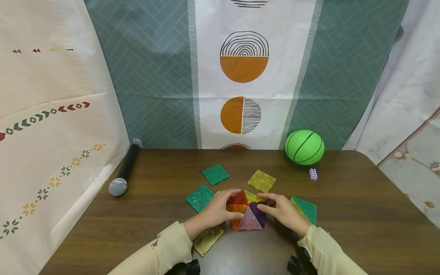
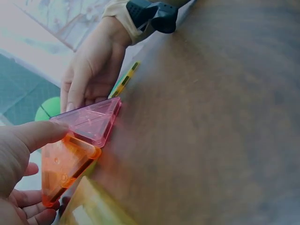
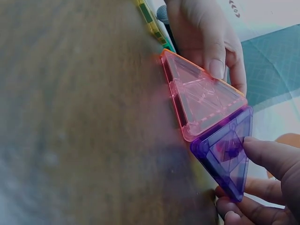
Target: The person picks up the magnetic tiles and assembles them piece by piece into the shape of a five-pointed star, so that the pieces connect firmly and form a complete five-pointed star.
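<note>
Between the two hands, translucent triangular magnetic tiles sit edge to edge in a ring. A pink tile (image 1: pixel 249 222) is at the front, with orange tiles (image 1: pixel 235 208) and a red tile (image 1: pixel 238 198) on the left. A yellow triangle (image 1: pixel 253 197) and a purple tile (image 3: pixel 229 154) make up the right side. My left hand (image 1: pixel 220 208) grips the left side, its thumb on top near the pink and orange joint and fingers at the outer edge. On the other side, my right hand (image 1: pixel 283 212) pinches the purple tile, thumb above and fingers beneath.
Green tiles (image 1: pixel 215 174) lie behind and left of the ring. A yellow square (image 1: pixel 262 181) is behind it; another yellow tile (image 1: pixel 207 240) lies by the left wrist. Beside the right hand is a green tile (image 1: pixel 307 209). Farther off are a microphone (image 1: pixel 127 168), ball (image 1: pixel 304 147) and purple block (image 1: pixel 313 174).
</note>
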Available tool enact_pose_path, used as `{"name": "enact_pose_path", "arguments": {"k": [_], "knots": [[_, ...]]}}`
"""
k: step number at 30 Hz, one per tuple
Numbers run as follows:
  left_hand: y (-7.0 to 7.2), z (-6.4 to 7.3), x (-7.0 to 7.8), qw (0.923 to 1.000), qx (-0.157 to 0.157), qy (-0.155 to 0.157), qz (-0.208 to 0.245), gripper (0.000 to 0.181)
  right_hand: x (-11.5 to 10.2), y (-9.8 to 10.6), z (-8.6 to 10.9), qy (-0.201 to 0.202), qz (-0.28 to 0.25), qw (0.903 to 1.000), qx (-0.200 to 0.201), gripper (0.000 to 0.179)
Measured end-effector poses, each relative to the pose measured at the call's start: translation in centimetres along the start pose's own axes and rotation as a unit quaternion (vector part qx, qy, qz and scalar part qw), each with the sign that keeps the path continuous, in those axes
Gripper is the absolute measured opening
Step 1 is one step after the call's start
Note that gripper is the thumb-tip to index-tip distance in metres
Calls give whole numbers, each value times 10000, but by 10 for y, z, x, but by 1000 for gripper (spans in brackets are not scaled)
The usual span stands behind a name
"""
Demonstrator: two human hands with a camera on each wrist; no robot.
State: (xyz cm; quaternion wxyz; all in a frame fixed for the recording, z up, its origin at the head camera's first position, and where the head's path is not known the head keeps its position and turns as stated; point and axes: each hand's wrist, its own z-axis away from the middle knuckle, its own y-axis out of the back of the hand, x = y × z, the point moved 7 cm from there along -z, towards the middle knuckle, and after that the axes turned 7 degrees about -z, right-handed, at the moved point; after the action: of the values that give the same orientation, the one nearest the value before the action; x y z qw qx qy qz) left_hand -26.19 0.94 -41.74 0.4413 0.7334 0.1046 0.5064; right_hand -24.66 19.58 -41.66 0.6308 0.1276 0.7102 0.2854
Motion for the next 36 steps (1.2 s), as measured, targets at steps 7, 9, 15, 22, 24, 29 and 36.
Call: {"name": "enact_pose_path", "arguments": {"k": [7,9,15,22,24,29,36], "knots": [[3,-8,-4,9999,-154,44,7,69,0,-1,-4,-243,134,9996,62,44],[4,-9,-6,9998,-171,78,-6,68,1,-1,-5,-323,185,9993,102,44],[5,-10,-8,9996,-230,173,-30,66,0,-2,-5,-386,346,9985,197,44],[5,-11,-8,9994,-223,191,-197,61,-4,-2,-5,-135,619,9976,268,42],[5,-11,-7,9993,-194,187,-258,59,-5,-3,-5,-18,689,9972,279,41],[7,-11,-5,9991,-112,181,-381,57,-6,-4,-5,83,746,9967,310,39],[13,-10,-6,9994,-40,49,-331,55,-12,0,-6,166,896,9955,276,40]]}}
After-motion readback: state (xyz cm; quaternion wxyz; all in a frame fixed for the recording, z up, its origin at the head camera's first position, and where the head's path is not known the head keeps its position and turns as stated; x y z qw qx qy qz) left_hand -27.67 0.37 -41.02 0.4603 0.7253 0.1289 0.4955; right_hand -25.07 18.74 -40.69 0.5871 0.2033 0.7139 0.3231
